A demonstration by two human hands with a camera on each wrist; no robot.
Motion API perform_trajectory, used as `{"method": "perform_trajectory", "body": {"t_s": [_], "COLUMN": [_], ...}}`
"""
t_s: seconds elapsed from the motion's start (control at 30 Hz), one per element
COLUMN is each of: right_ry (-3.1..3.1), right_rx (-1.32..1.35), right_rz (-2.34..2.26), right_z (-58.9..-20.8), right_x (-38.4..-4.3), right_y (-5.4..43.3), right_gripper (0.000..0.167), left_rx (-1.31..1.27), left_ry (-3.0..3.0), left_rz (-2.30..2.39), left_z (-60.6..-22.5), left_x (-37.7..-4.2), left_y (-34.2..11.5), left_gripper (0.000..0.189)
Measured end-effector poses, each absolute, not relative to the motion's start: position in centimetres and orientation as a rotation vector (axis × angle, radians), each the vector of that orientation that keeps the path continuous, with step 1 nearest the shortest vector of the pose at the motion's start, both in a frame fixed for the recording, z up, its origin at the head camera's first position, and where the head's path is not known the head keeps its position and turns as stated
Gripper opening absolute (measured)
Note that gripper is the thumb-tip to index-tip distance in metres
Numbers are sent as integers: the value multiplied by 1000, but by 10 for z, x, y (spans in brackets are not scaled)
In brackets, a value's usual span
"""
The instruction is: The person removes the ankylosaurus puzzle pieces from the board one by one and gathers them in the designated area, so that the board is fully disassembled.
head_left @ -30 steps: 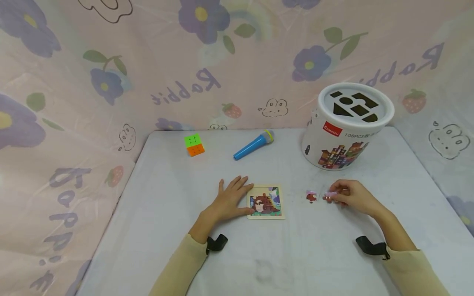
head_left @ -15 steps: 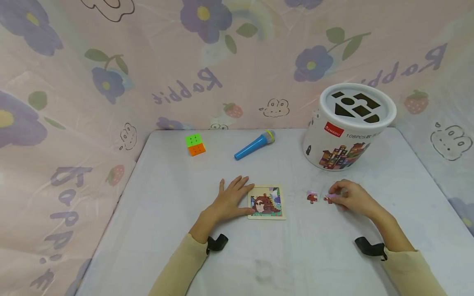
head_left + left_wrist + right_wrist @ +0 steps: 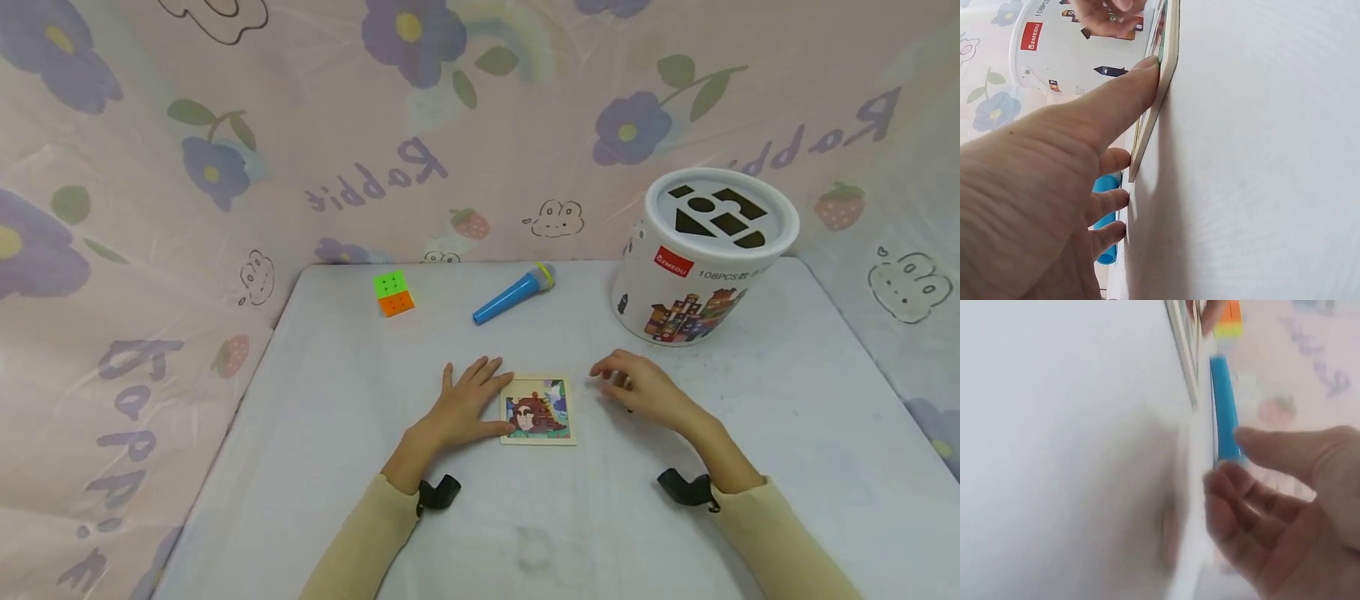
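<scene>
- Flat on the desk (image 3: 547, 500), between the 2 hands: part-filled puzzle board (image 3: 522, 387).
- Touching its edge by thumb: left hand (image 3: 467, 412), fingers spread.
- Near its opposite side: right hand (image 3: 641, 387), fingers bent; cannot tell whether gripping anything.
- Beyond the hands: cube (image 3: 393, 294), microphone (image 3: 506, 301), tub (image 3: 697, 275).

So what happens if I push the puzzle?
The puzzle lies flat, so it would probably slide, not tip. It looks thin, so it's likely light. Its bare patch might let pieces shift.
</scene>
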State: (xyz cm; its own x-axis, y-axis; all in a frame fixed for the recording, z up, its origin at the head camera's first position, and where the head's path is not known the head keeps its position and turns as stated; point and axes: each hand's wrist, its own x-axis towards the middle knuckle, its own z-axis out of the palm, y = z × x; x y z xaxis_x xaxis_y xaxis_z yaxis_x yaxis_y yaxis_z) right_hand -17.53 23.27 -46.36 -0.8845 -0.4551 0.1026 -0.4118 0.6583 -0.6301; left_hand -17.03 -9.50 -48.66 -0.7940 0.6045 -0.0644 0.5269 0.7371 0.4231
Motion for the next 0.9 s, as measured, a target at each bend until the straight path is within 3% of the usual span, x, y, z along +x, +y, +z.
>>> {"method": "perform_trajectory", "body": {"t_s": [0.23, 0.5, 0.77, 0.9], "right_ry": [2653, 2563, 2521, 2498], "right_rx": [-929, -950, -996, -964], "right_rz": [-877, -842, -819, -817], "right_z": [-469, -470, -471, -471], "right_x": [-190, -202, -208, -209], "right_y": [184, 181, 180, 180], "right_gripper": [27, 35, 35, 36], "left_rx": [906, 905, 1131, 1188], "left_ry": [2751, 2747, 2589, 2490], "left_rz": [552, 567, 659, 671], "left_z": [-487, -486, -489, -490], "left_x": [-170, -170, -169, -168], "left_y": [-95, -94, -91, -87], "left_gripper": [81, 80, 50, 47]}}
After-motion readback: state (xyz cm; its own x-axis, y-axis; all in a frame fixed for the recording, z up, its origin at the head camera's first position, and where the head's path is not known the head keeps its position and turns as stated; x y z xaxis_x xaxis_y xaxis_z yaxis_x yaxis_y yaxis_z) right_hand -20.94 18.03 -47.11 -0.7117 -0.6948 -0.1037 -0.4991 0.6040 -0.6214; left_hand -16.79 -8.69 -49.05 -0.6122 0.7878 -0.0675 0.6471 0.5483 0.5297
